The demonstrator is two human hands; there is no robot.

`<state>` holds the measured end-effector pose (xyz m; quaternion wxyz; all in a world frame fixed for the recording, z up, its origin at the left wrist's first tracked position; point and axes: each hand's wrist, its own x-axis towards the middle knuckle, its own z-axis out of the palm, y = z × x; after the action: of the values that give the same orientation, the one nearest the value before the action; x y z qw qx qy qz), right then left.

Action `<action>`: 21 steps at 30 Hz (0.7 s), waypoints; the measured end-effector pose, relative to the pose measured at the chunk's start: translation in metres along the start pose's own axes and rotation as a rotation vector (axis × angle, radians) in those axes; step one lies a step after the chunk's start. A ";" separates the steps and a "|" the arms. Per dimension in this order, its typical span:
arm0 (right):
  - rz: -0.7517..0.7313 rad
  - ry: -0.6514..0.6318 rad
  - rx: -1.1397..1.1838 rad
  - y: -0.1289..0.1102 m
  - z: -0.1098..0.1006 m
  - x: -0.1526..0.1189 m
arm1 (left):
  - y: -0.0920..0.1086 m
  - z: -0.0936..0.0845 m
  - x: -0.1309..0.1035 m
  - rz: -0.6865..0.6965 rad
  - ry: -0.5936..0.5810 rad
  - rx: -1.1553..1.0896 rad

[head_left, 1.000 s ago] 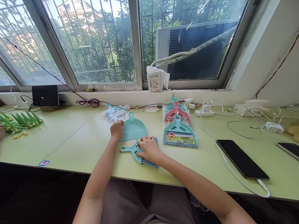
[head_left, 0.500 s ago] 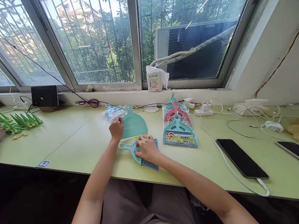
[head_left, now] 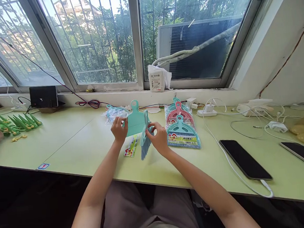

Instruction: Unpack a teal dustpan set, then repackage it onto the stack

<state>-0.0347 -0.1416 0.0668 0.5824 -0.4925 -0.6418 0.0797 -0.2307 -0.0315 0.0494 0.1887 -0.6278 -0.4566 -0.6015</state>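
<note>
Pinching a teal dustpan (head_left: 135, 121) in the left grip (head_left: 120, 129), a teal brush (head_left: 145, 137) in the right grip (head_left: 157, 134).

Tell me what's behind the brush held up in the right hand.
Behind the brush in the right hand is the teal dustpan, its handle and middle visible. The brush covers part of its right side, which cannot be seen.

My dustpan (head_left: 135, 121) and brush handle (head_left: 146, 123) teal; bristles (head_left: 146, 149) blue-grey; bench (head_left: 72, 145) pale yellow-green; label card (head_left: 131, 146) yellow-green and white, red mushroom print; one packaged set (head_left: 179, 113) pinkish red.
</note>
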 end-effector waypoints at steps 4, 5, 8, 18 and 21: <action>0.024 0.053 -0.005 0.004 -0.002 0.003 | 0.018 0.001 -0.001 0.031 0.064 -0.132; 0.024 0.059 -0.022 0.005 -0.001 0.003 | 0.024 0.001 -0.002 0.036 0.062 -0.178; 0.003 0.075 -0.086 0.013 0.000 0.004 | 0.043 0.003 -0.008 0.099 -0.001 -0.317; 0.061 0.158 -0.087 0.025 -0.005 0.011 | 0.083 -0.007 -0.015 0.156 -0.114 -0.350; 0.063 0.167 -0.083 0.025 -0.005 0.011 | 0.083 -0.010 -0.012 0.219 -0.160 -0.418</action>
<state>-0.0152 -0.1232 0.0587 0.6102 -0.5411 -0.5779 0.0297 -0.1687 -0.0858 0.0665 0.0820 -0.7444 -0.2650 -0.6074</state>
